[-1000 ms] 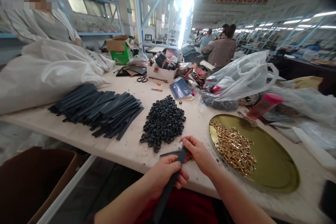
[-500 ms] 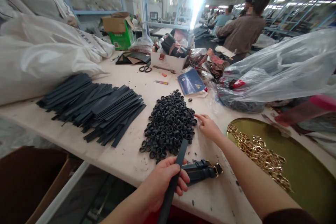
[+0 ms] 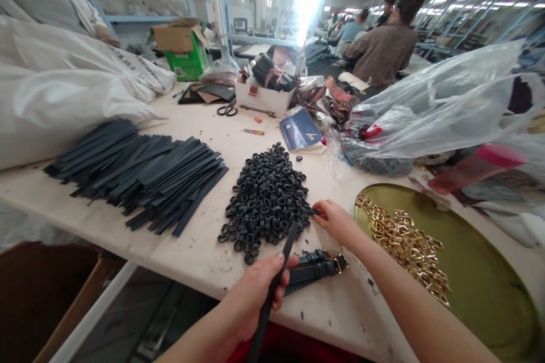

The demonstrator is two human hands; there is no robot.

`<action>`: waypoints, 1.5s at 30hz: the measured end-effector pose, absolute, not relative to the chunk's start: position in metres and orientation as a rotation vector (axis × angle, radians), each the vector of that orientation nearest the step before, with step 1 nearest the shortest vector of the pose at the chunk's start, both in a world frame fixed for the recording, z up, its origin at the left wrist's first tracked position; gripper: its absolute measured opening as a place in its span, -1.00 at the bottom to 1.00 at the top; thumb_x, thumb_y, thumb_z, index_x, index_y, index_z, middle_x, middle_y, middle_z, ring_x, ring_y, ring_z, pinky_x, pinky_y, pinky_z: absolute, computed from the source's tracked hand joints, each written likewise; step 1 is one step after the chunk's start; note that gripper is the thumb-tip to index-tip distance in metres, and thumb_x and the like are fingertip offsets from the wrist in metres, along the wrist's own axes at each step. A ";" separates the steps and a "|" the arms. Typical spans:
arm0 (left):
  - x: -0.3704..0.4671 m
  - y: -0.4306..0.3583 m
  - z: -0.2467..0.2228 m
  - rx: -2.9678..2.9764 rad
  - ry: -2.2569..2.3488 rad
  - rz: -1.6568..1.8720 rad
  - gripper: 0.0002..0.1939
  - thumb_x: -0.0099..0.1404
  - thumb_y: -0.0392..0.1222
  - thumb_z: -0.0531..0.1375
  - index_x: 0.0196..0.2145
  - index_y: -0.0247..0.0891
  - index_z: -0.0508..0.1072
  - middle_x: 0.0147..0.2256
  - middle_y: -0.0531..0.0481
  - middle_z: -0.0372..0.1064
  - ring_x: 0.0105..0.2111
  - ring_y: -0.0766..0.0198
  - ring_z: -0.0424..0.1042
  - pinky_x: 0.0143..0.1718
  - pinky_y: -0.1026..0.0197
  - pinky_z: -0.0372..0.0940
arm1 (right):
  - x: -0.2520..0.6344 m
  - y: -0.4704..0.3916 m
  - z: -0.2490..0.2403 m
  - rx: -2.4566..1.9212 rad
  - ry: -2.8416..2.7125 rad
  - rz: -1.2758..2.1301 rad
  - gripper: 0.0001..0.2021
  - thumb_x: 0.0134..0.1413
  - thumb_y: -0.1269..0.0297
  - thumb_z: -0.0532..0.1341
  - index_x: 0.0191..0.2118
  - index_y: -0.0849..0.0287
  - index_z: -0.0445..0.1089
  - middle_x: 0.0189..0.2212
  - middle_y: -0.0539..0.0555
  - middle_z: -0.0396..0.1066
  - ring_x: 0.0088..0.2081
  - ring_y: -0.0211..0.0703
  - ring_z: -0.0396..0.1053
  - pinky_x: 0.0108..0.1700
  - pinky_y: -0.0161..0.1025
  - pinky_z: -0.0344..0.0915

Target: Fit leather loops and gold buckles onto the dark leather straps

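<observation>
My left hand (image 3: 263, 279) is closed around a dark leather strap (image 3: 259, 329), its far end pointing up toward a heap of small black strap loops (image 3: 272, 187). At the heap's right edge, my right hand (image 3: 334, 220) pinches one dark loop (image 3: 315, 211) between thumb and fingers. Just beyond my left hand lie finished-looking straps (image 3: 317, 270) with gold buckles fitted at their ends. To the left, many flat dark strips (image 3: 140, 173) are piled side by side. Loose gold buckles (image 3: 409, 244) lie heaped on an oval golden tray (image 3: 489, 300) at the right.
A large white sack (image 3: 63, 85) rests at the left. Farther back are scissors (image 3: 227, 109), a pen (image 3: 253, 132), a blue booklet (image 3: 301, 130) and a white box (image 3: 264, 98) of scraps. Clear plastic bags (image 3: 434, 108) bulge at the right. Other people stand beyond the table.
My right hand has drawn a little closer and its outstretched fingers have closed on a loop at the heap's edge. The left hand still grips the strap. The view has shifted slightly right.
</observation>
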State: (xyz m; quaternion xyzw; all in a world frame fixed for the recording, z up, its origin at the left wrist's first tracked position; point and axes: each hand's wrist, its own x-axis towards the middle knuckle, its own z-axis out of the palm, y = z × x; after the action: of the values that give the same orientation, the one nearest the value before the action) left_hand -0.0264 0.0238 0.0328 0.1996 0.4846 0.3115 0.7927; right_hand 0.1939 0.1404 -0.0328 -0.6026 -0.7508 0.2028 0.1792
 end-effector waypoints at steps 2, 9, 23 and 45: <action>-0.027 0.020 0.033 0.470 1.049 0.649 -0.78 0.12 -0.13 0.13 -0.34 -0.35 0.35 -0.61 0.17 0.14 -0.68 0.53 0.12 -0.69 0.46 0.00 | 0.194 0.142 -0.033 -1.719 -2.076 0.570 -0.87 -0.15 0.44 0.15 -0.38 0.19 0.36 -0.43 0.04 0.29 -0.37 -0.18 0.26 -0.26 -0.27 0.16; -0.025 0.003 0.043 0.512 0.967 0.636 -0.78 0.10 -0.31 0.08 -0.24 -0.37 0.31 -0.45 -0.01 0.34 -0.57 0.44 0.35 -0.62 0.44 0.19 | 0.191 0.099 -0.010 -1.653 -1.860 0.740 -0.74 0.03 0.20 0.04 -0.22 0.21 0.35 -0.45 0.05 0.33 -0.40 -0.17 0.30 -0.31 -0.23 0.22; -0.026 -0.032 0.055 0.574 0.875 0.555 -0.74 0.04 -0.38 0.02 -0.24 -0.35 0.28 -0.46 0.00 0.36 -0.62 0.43 0.35 -0.67 0.44 0.20 | 0.144 -0.006 0.022 -1.008 -0.621 1.777 -0.78 -0.19 0.30 0.34 -0.32 0.14 0.40 -0.37 0.00 0.45 -0.35 -0.30 0.38 -0.22 -0.33 0.31; -0.036 -0.025 0.055 1.489 1.238 0.324 -0.72 0.15 -0.19 -0.09 -0.43 -0.28 0.39 -0.78 0.18 0.09 -0.77 0.36 0.09 -0.70 0.36 -0.02 | 0.135 -0.036 0.010 -1.217 -1.374 1.125 -0.76 0.00 0.25 0.17 -0.16 0.08 0.38 -0.20 0.07 0.42 -0.15 -0.10 0.33 -0.02 -0.10 0.20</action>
State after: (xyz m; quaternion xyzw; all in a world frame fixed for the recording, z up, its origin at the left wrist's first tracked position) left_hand -0.0361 -0.0251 0.0548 0.6307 0.5241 0.1372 0.5557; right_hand 0.1354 -0.0360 0.0098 -0.4977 -0.5616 0.4601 0.4745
